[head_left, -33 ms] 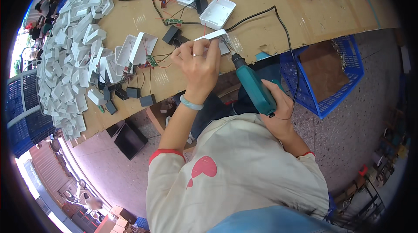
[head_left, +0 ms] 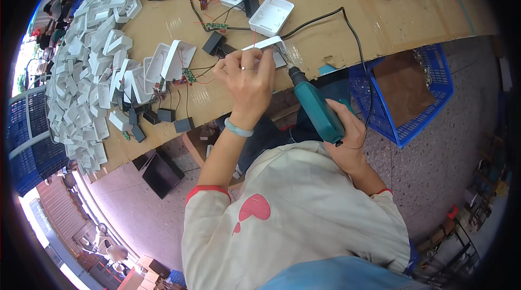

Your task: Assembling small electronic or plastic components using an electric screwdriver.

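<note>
My left hand [head_left: 248, 85], with a ring and a pale bangle, is closed at the near edge of the table on a white plastic housing [head_left: 271, 42]. Its fingers hide most of the housing's inside. In my right hand [head_left: 350, 130] is a teal pistol-shaped power tool [head_left: 319, 106] with a black nose. The tool's thin tip points up and left at the housing's right end, close to my left fingertips; whether it touches cannot be seen. A black box with wires [head_left: 215, 43] lies just left of the housing, near a small green circuit board [head_left: 189, 75].
White housings [head_left: 81, 84] are heaped along the table's left side. An open white shell [head_left: 271, 16] and wired boards lie beyond my hands. A black cable [head_left: 358, 46] loops over the table edge by the right hand. A blue crate [head_left: 399, 137] stands at right.
</note>
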Tool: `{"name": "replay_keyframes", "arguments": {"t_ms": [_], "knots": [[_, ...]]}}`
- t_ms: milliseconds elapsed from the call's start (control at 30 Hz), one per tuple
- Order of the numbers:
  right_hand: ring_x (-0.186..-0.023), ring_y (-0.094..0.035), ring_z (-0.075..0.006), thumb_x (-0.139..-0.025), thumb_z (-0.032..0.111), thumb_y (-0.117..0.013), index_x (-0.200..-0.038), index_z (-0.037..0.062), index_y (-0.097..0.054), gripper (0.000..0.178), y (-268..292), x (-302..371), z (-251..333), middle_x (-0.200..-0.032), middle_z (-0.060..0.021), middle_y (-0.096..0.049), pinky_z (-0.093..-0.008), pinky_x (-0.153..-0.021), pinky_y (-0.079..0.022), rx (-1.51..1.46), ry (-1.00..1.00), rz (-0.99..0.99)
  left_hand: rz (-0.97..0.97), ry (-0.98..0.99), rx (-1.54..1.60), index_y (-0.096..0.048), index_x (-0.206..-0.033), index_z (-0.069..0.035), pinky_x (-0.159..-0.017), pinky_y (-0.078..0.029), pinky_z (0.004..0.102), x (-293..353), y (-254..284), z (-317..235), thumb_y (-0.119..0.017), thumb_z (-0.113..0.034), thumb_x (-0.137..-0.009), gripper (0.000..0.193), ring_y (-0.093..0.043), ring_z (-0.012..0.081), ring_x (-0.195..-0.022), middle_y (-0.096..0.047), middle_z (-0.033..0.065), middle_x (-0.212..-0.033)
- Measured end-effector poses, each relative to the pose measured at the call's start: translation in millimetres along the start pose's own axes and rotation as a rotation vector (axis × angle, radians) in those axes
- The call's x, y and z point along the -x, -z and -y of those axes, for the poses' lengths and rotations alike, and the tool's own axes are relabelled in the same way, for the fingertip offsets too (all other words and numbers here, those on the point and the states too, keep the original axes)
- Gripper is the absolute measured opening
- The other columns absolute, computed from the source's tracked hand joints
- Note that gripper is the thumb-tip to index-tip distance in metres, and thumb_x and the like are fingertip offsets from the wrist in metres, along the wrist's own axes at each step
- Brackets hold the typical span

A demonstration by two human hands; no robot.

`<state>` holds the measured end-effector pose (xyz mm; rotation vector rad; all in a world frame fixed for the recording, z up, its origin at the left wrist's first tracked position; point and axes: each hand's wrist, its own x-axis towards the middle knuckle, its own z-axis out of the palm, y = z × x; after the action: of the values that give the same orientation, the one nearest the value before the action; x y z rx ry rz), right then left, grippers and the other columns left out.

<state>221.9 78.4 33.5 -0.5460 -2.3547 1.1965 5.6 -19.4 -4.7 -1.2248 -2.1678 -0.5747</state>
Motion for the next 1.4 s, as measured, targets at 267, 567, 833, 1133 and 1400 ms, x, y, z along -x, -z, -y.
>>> {"name": "replay_keyframes", "arguments": {"t_ms": [267, 567, 833, 1133, 1400], "knots": [[-0.089, -0.071, -0.0343, -0.074, -0.007, -0.069, -0.129, -0.0004, -0.062, 0.055, -1.2, -0.7, 0.3, -0.103, -0.0179, -0.07, -0.0354, -0.079, -0.055, 0.017, 0.004, 0.004, 0.026, -0.009, -0.016, -0.077, -0.099, -0.012, -0.09, -0.035, 0.0459, -1.5, 1.4, -0.4, -0.076, -0.012, -0.078, 0.022, -0.057, 0.0217, -0.096, -0.06, -0.0013, -0.095], [-0.09, -0.069, -0.0381, -0.071, -0.006, -0.069, -0.129, 0.0001, -0.061, 0.059, -1.2, -0.5, 1.1, -0.102, -0.0188, -0.068, -0.0384, -0.079, -0.054, 0.046, 0.006, 0.02, 0.019, -0.014, -0.011, -0.077, -0.1, -0.012, -0.091, -0.036, 0.046, -0.2, -0.2, 0.5, -0.076, -0.012, -0.078, 0.022, -0.057, 0.0215, -0.097, -0.06, -0.0013, -0.097], [-0.09, -0.068, -0.0392, -0.072, 0.0, -0.077, -0.124, 0.0023, -0.063, 0.053, -1.9, 1.2, -1.6, -0.1, -0.0175, -0.068, -0.0408, -0.077, -0.054, 0.126, -0.002, 0.041, 0.024, -0.01, -0.007, -0.077, -0.1, -0.012, -0.091, -0.036, 0.0461, 0.3, 0.5, -0.1, -0.077, -0.013, -0.077, 0.023, -0.057, 0.0216, -0.097, -0.061, -0.0017, -0.097], [-0.09, -0.066, -0.0394, -0.069, -0.006, -0.066, -0.119, 0.0049, -0.062, 0.051, -2.5, -1.3, 3.4, -0.097, -0.0158, -0.067, -0.0452, -0.079, -0.053, 0.161, 0.006, 0.035, 0.047, -0.004, -0.001, -0.077, -0.104, -0.016, -0.09, -0.036, 0.044, 0.7, 2.5, 0.3, -0.08, -0.013, -0.079, 0.025, -0.056, 0.0241, -0.099, -0.062, -0.0006, -0.102], [-0.09, -0.066, -0.0388, -0.072, -0.002, -0.069, -0.12, 0.0048, -0.062, 0.049, 2.1, -0.5, 10.3, -0.098, -0.0155, -0.067, -0.045, -0.079, -0.053, 0.17, 0.009, 0.041, 0.055, -0.008, -0.006, -0.077, -0.103, -0.016, -0.091, -0.035, 0.0437, 1.3, 2.0, 0.7, -0.08, -0.013, -0.078, 0.025, -0.056, 0.0239, -0.099, -0.063, -0.0011, -0.101]]}}
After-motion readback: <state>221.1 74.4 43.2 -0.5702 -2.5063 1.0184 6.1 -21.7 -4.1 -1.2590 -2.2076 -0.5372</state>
